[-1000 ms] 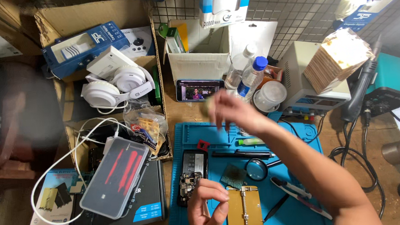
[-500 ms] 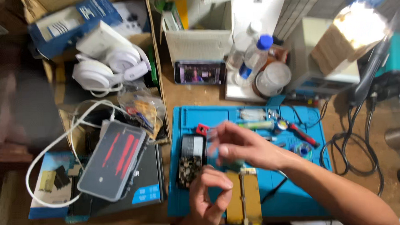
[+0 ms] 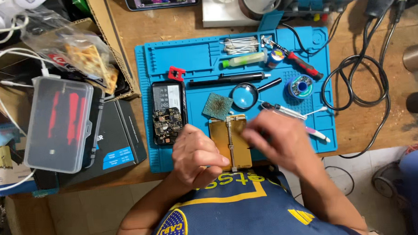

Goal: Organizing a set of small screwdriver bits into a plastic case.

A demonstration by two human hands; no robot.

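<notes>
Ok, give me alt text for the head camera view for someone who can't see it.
Seen from above, a person's left hand and blurred right hand rest on a gold circuit board holder at the near edge of a blue repair mat. An opened phone, magnifying glass and soldering iron lie on the mat.

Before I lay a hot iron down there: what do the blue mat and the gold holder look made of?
Blue mat: probably silicone, matte, with moulded trays and ridges. Gold holder between both hands: looks like brushed metal with a dull sheen, and a slotted centre rail.
</notes>
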